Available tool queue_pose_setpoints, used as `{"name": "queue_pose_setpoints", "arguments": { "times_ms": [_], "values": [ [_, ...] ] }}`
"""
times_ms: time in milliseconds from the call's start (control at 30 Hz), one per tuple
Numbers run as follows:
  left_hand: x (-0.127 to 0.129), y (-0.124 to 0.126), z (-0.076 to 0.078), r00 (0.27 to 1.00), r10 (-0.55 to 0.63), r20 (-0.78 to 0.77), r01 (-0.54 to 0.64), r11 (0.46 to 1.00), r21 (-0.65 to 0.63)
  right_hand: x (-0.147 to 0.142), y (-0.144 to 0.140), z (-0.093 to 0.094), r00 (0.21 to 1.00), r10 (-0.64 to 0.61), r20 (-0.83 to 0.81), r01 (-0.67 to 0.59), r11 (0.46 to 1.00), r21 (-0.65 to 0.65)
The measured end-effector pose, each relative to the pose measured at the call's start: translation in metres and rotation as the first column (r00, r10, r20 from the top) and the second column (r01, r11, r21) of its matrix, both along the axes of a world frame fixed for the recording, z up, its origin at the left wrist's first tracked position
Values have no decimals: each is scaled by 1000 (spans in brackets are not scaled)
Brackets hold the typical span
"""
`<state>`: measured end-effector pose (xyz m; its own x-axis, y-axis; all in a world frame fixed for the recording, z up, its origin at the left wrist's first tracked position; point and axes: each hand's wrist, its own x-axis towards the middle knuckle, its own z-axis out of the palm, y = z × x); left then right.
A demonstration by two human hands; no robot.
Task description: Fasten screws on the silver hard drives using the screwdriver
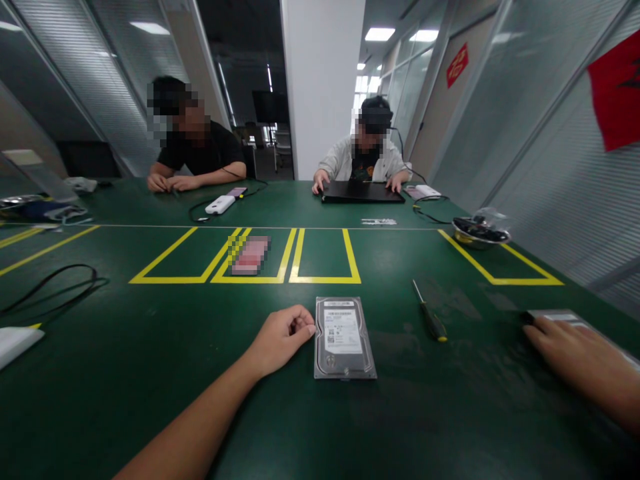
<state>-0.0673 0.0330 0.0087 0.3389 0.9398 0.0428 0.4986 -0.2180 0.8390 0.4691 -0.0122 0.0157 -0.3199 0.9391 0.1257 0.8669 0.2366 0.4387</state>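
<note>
The right hand [583, 363] lies flat at the picture's right edge, fingers stretched out and close together on a grey flat object [575, 320]; most of that object is hidden under the palm or cut off, so what it is cannot be told, nor whether the fingers grip it or only rest on it. The left hand [280, 337] is loosely curled, holding nothing, its fingertips touching or just short of the left edge of a hard drive [345, 337] that lies label-up on the table. Between the drive and the right fingers, nearer the drive, lies a screwdriver [427, 313] with a dark handle, touched by neither hand. Beyond the left fingertips a blurred pinkish patch [250, 255] sits inside one of the yellow tape boxes [325, 257]; it cannot be made out. The surface is a dark green table [150, 373], scuffed near the screwdriver. Far past the right fingers stands a metal bowl [480, 233] with indistinct dark contents. Across the table two people sit, one over a black laptop [363, 192], in a glass-walled office.
</note>
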Motion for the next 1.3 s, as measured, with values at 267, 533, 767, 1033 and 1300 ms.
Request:
{"name": "queue_pose_setpoints", "arguments": {
  "times_ms": [267, 533, 767, 1033, 1300],
  "values": [
    [0, 1, -2, 1000, -3, -7, 3, 1000, -7, -46, 10, 30, 978, -208, -23, 208, 977, 35],
    [0, 1, -3, 1000, 5, -22, -5, 1000, 3, -164, 17, 50, 902, -5, -431, 15, 1000, 20],
    [1, 0, -3, 1000, 9, -18, -8, 1000, 20, -259, 4, 59, 633, 158, -758, -246, 969, -3],
    [6, -7, -5, 993, 91, -73, -65, 951, 302, -285, 16, 21, 402, 100, -910, -320, 947, -38],
    [25, -26, 8, 988, -42, -152, 145, 622, 770, -282, 6, 13, 327, 60, -943, -395, 916, -78]
  ]
}}
